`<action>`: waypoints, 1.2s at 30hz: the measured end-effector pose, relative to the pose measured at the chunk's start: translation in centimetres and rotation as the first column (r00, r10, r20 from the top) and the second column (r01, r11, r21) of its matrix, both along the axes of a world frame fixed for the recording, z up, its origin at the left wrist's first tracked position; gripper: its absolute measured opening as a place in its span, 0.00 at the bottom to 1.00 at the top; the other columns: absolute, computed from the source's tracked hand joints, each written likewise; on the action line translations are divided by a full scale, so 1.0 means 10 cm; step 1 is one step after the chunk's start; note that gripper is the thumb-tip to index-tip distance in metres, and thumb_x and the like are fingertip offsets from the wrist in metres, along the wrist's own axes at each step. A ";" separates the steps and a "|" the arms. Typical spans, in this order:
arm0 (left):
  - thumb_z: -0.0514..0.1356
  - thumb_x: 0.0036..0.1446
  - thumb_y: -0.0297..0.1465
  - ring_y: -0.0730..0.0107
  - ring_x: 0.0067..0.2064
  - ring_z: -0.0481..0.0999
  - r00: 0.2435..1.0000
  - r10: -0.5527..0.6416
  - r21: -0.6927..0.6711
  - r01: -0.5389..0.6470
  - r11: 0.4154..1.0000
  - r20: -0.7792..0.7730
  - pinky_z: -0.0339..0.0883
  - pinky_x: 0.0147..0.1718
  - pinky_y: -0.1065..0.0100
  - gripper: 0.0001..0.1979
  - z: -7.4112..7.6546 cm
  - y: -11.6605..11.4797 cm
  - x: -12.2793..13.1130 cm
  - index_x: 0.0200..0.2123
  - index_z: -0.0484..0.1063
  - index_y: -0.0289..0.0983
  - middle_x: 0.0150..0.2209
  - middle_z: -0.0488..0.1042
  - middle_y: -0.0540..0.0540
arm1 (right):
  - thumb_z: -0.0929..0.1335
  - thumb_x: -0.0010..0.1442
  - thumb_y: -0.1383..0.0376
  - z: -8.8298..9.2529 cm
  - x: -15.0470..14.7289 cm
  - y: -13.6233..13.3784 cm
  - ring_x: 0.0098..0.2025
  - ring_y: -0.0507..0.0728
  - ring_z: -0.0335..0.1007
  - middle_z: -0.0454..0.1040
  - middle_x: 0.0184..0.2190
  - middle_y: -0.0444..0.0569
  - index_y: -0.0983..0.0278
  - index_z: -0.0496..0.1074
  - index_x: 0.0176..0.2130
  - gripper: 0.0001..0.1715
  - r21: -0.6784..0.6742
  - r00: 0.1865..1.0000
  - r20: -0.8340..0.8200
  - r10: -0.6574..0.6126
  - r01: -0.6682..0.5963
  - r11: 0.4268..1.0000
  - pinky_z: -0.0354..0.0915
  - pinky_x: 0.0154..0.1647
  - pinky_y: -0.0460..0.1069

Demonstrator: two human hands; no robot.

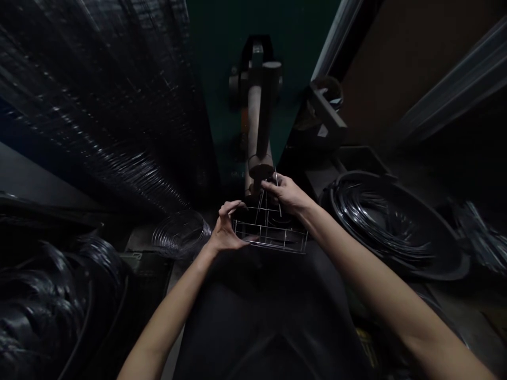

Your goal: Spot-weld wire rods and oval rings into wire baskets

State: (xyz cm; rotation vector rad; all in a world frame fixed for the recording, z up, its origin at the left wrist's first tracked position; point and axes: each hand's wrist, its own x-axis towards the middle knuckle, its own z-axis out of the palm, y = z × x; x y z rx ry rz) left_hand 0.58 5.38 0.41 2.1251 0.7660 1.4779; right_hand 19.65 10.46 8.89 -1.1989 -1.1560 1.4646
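"From the left?"
"1 round silvery wire coil point(180, 232), then the left hand point(227, 227), its wide grip holding a rectangular silvery wire frame point(260, 228) below a grey metal cylinder point(260, 150)."
"How finished?"
"Grid looks formed. The right hand point(288, 192) pinches a thin straight silvery wire point(280, 208); joined or loose, I can't tell."

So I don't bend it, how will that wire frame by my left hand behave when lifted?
The wire frame is probably light: thin rods, mostly open gaps. Its straight, crossing rods suggest stiffness, though slender single wires might bend.
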 end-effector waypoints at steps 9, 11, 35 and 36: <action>0.74 0.38 0.37 0.57 0.47 0.73 1.000 0.005 -0.026 -0.005 1.000 0.010 0.70 0.48 0.50 0.51 0.02 0.16 -0.02 0.60 0.46 0.41 0.48 0.67 0.38 | 0.78 0.41 0.57 -0.02 -0.06 0.20 0.13 0.44 0.48 0.56 0.13 0.33 0.61 0.59 0.28 0.27 -0.024 0.999 0.009 -0.031 0.031 0.999 0.46 0.12 0.41; 0.74 0.37 0.37 0.57 0.48 0.73 1.000 0.005 -0.030 -0.005 1.000 0.010 0.70 0.49 0.50 0.52 0.03 0.18 -0.03 0.60 0.45 0.42 0.49 0.67 0.38 | 0.78 0.40 0.57 -0.03 -0.06 0.23 0.13 0.44 0.48 0.57 0.13 0.33 0.61 0.59 0.27 0.27 -0.011 0.999 0.019 -0.030 0.030 0.999 0.46 0.12 0.42; 0.73 0.39 0.42 0.62 0.46 0.74 1.000 0.026 -0.056 -0.026 0.998 -0.003 0.68 0.48 0.55 0.51 0.08 0.26 -0.07 0.59 0.44 0.42 0.46 0.68 0.42 | 0.71 0.51 0.64 0.02 0.00 0.31 0.13 0.43 0.49 0.60 0.15 0.35 0.64 0.63 0.29 0.12 -0.100 0.984 -0.080 -0.158 0.150 0.984 0.45 0.13 0.41; 0.73 0.39 0.41 0.62 0.46 0.73 1.000 0.029 -0.056 -0.029 0.998 0.001 0.68 0.48 0.55 0.51 0.08 0.25 -0.09 0.59 0.44 0.42 0.46 0.68 0.42 | 0.72 0.50 0.64 0.02 0.00 0.30 0.13 0.43 0.48 0.59 0.15 0.35 0.64 0.63 0.29 0.13 -0.100 0.987 -0.084 -0.135 0.126 0.987 0.43 0.13 0.41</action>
